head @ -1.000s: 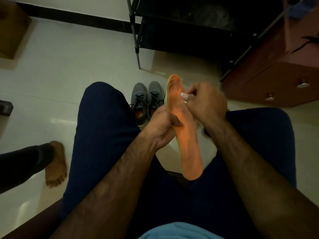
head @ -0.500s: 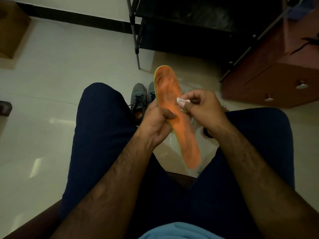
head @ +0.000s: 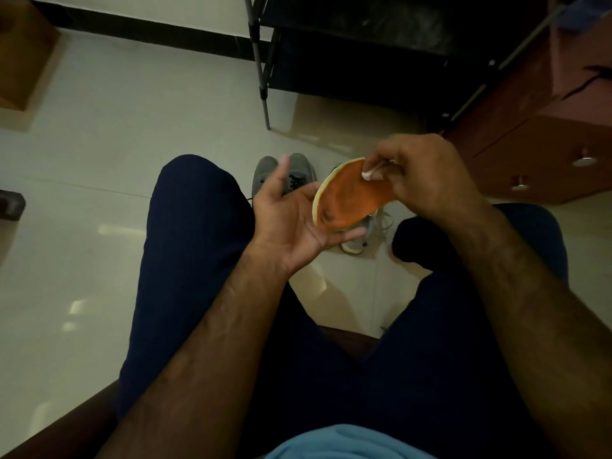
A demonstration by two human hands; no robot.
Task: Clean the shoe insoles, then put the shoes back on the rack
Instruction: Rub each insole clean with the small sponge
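1. While the person sits with both forearms stretched out over dark-trousered knees, the left hand lies palm up, its fingers spread and straight, gripping nothing. The lower edge of the orange insole rests against its fingertips.
2. Just right of that hand, the right hand has its fingers curled and pinches the insole's other end. A small white wad is pressed under a fingertip onto the orange face. What the wad is made of I cannot tell.
3. The insole hangs in the air between the two hands, bent into a curve, out of any shoe.
4. Below the insole, on the floor, lies a pale shoe with loose laces. Just beyond the left hand's fingertips a grey pair stands side by side.
5. Well beyond both hands is the black rack. Its shelves are dark and I can make out no shoes on them. A brown cabinet stands to the right of the right hand.
6. Judging by this, the task is in its cleaning half. One insole is under the wad, and whether any other is done cannot be told. Refitting the insoles and lifting the shoes onto the rack remain.
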